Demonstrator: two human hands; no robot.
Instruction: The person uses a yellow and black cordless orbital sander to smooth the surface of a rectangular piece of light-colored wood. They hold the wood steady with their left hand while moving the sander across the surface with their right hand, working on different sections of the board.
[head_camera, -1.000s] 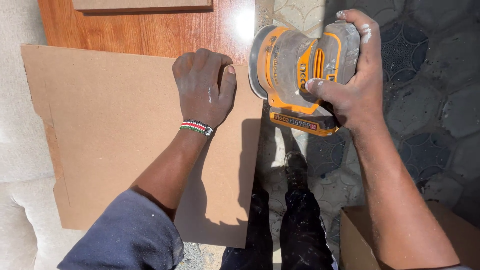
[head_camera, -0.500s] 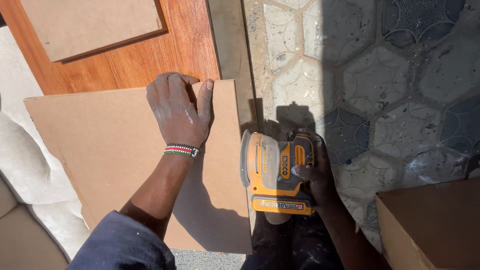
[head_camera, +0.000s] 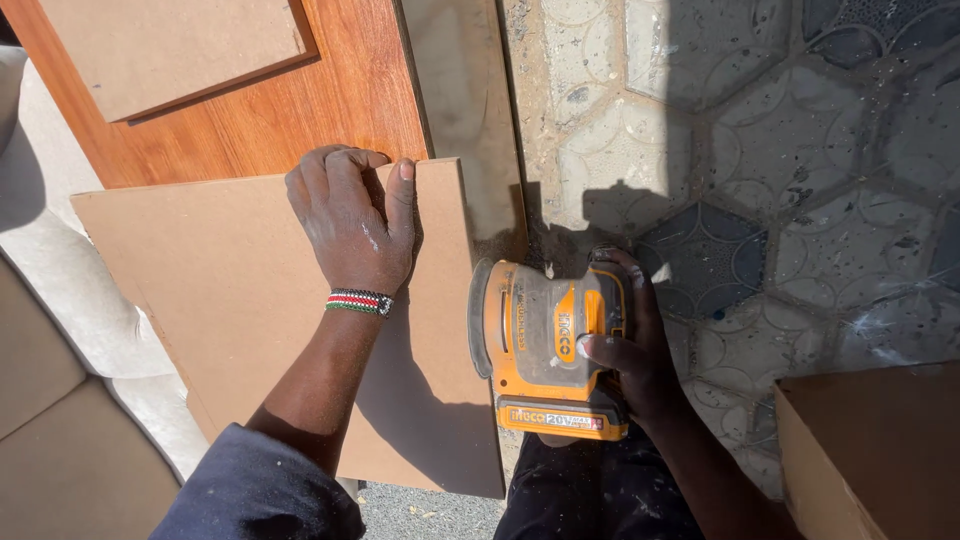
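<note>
My left hand (head_camera: 350, 225) lies palm down on the top edge of a flat brown fibreboard panel (head_camera: 230, 310), fingers curled over its far rim; a beaded band circles that wrist. My right hand (head_camera: 625, 345) grips an orange and grey cordless sander (head_camera: 545, 345), held on its side with the pad against the panel's right edge. The sander's battery end points toward me.
A reddish wooden door (head_camera: 300, 115) lies behind the panel, with another fibreboard piece (head_camera: 170, 50) on it. A beige cushion (head_camera: 70, 330) sits at left. Patterned hexagonal paving (head_camera: 780, 180) spreads to the right. A brown board corner (head_camera: 880, 450) is at lower right.
The sander has come down from beside the panel's upper right corner to the middle of its right edge. My left hand has stayed on the panel's top edge.
</note>
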